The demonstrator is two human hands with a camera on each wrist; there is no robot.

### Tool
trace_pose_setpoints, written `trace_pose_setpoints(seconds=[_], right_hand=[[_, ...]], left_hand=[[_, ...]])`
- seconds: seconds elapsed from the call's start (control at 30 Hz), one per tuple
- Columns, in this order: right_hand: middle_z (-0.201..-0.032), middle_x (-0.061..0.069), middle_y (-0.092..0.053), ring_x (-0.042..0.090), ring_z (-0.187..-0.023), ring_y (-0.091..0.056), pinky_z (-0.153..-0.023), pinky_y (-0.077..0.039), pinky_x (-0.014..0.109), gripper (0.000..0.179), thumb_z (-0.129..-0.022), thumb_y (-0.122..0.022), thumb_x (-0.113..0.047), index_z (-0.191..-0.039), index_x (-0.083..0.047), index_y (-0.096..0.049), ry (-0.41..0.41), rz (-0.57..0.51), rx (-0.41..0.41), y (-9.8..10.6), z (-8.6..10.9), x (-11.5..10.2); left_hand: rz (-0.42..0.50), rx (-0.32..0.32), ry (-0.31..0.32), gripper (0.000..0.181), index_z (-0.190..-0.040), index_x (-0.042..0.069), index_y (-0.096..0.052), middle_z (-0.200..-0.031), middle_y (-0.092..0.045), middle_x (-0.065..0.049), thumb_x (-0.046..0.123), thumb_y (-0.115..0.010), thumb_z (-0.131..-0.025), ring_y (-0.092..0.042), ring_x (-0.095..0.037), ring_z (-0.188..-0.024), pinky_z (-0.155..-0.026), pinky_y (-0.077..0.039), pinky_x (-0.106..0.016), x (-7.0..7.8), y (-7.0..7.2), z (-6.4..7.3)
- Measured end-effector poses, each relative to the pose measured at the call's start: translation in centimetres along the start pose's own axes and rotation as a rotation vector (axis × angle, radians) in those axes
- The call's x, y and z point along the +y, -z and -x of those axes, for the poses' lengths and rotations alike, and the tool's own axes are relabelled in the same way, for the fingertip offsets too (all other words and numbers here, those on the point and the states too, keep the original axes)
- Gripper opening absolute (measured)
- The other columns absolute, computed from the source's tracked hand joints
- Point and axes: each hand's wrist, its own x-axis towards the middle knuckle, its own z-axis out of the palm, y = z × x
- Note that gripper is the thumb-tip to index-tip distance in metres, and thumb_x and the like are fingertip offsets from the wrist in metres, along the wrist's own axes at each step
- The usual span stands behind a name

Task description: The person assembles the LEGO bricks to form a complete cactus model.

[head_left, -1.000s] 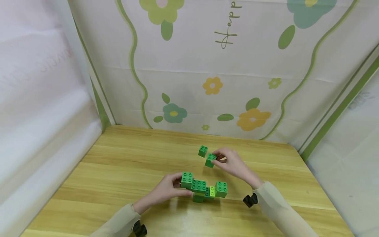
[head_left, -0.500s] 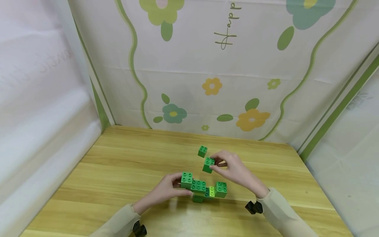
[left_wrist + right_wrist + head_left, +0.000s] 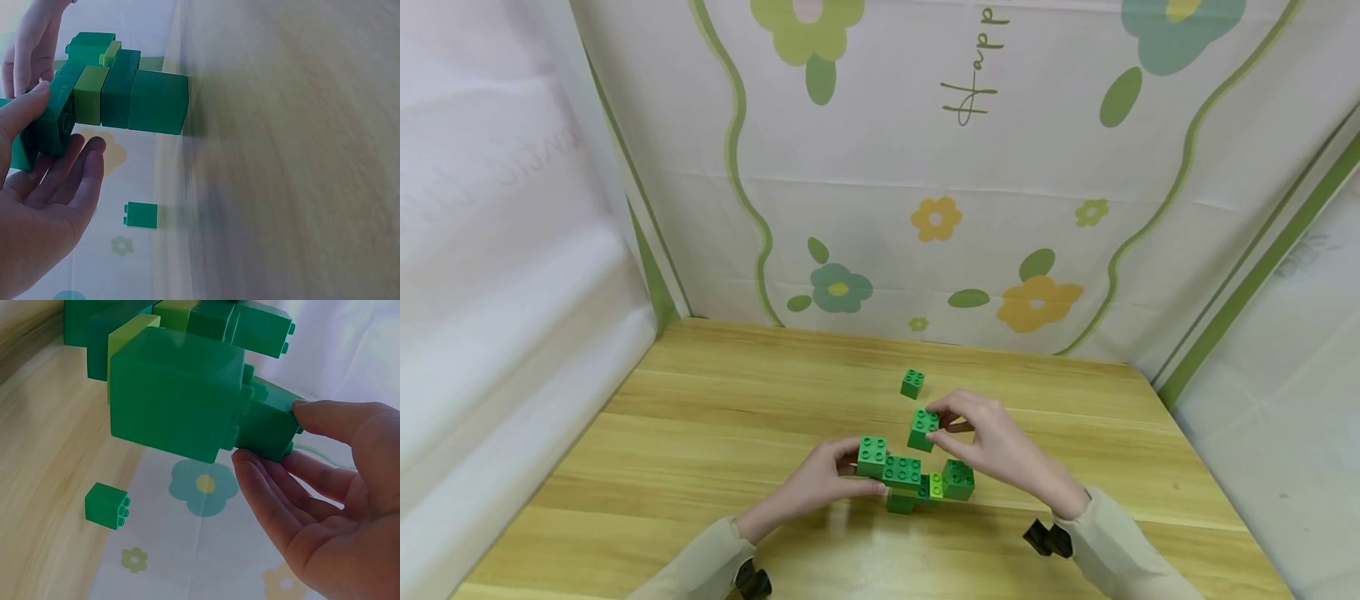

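My left hand [image 3: 823,479] grips the left end of a joined toy-brick build [image 3: 902,472] in greens, with a lime piece within it and raised bricks at both ends. Its lowest brick [image 3: 158,102] meets the wooden tabletop in the left wrist view. Between thumb and fingers, my right hand [image 3: 988,437] pinches a single green 2x2 brick [image 3: 922,431], studs up, just beyond the build. In the right wrist view that brick [image 3: 269,428] is partly hidden behind the build's right end brick [image 3: 175,394].
One loose green brick [image 3: 912,383] stands on the wooden table [image 3: 737,392], farther back than both hands. Behind the table hangs a white flower-print cloth [image 3: 865,167], and similar cloth [image 3: 512,250] closes off the sides.
My right hand has brought its pinched brick nearer, away from the loose brick and toward the build. The left hand and the build have stayed in place.
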Motion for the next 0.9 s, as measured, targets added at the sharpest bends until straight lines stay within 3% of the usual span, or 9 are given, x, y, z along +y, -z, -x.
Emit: trace_pose_setpoints(seconds=[0.17, 0.5, 0.9], right_hand=[[-0.102, 0.0, -0.069, 0.01, -0.087, -0.07, -0.074, -0.061, 0.019, 0.025, -0.09, -0.074, -0.015, -0.113, -0.009, -0.068, 0.013, -0.002, -0.003, 0.0, 0.2, -0.7], [-0.101, 0.003, -0.07, 0.011, -0.087, -0.069, -0.072, -0.062, 0.022, 0.024, -0.089, -0.073, -0.011, -0.112, -0.005, -0.067, 0.118, 0.007, 0.008, -0.5, 0.6, -1.3], [-0.102, 0.003, -0.07, 0.01, -0.088, -0.069, -0.074, -0.06, 0.018, 0.028, -0.088, -0.074, -0.011, -0.113, -0.004, -0.066, 0.131, 0.005, -0.023, -0.9, 0.9, -1.6]], left_hand=[[-0.013, 0.0, -0.01, 0.049, -0.129, 0.004, -0.061, -0.116, -0.07, -0.016, 0.016, -0.078, -0.084, -0.07, -0.007, -0.096, -0.085, -0.06, -0.022, -0.1, 0.0, 0.0], [-0.016, 0.0, -0.009, 0.052, -0.13, 0.0, -0.06, -0.117, -0.068, -0.017, 0.018, -0.079, -0.085, -0.069, -0.005, -0.097, -0.086, -0.059, -0.02, 0.0, 0.1, 0.0], [-0.002, 0.012, 0.0, 0.048, -0.128, 0.003, -0.062, -0.117, -0.068, -0.018, 0.014, -0.079, -0.084, -0.07, -0.007, -0.096, -0.085, -0.06, -0.021, 0.0, 0.0, 0.0]])
